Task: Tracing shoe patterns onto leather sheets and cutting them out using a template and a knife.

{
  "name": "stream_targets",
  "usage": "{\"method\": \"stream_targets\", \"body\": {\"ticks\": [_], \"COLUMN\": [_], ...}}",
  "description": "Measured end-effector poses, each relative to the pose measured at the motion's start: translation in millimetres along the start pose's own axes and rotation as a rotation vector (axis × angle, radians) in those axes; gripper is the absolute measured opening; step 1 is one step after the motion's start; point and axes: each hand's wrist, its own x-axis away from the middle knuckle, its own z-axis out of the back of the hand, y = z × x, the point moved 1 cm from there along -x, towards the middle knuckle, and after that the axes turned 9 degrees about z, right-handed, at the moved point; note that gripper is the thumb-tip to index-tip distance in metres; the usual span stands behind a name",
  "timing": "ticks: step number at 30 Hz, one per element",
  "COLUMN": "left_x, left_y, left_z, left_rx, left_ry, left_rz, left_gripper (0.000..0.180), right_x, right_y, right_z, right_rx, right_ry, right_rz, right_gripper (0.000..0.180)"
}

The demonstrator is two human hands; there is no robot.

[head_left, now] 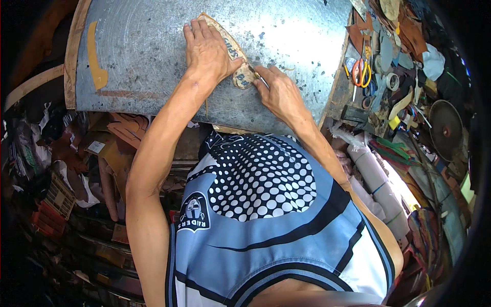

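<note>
A long, narrow, sole-shaped template (241, 81) with a worn, patterned tan surface lies slantwise on the scratched metal tabletop (148, 56). Across its left side rests my left hand (207, 53), pressing down with the fingers stretched out and the thumb spread toward the template's near end. My right hand (282, 94) is closed around a slim knife (260, 78), whose tip meets the template's right edge near its rounded end. Most of the knife is hidden by my fingers. Whether other material lies beneath the template I cannot tell.
A mustard-yellow strip-like piece (96, 59) lies at the table's left. Past the right edge are orange-handled scissors (362, 72), a tape roll (392, 81) and many leather scraps (409, 33). A dark round disc (446, 130) stands farther right, near pale rolled material (381, 176).
</note>
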Motion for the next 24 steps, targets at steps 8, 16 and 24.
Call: {"method": "stream_targets", "body": {"ticks": [8, 16, 24], "left_x": [-5.7, 0.8, -6.7], "left_y": [8.4, -8.0, -38.6], "left_z": [7.6, 0.7, -13.3], "left_rx": [-0.122, 0.048, 0.354], "left_ry": [-0.119, 0.063, 0.266], "left_rz": [0.007, -0.021, -0.085], "left_gripper": [0.116, 0.099, 0.045], "right_x": [12.4, 51.3, 10.6], "right_y": [3.7, 7.2, 7.6], "right_z": [-2.6, 12.2, 17.3], "right_rx": [-0.029, -0.175, -0.115], "right_ry": [0.02, 0.041, 0.073], "right_rz": [-0.011, -0.122, 0.037], "right_gripper": [0.031, 0.032, 0.035]}}
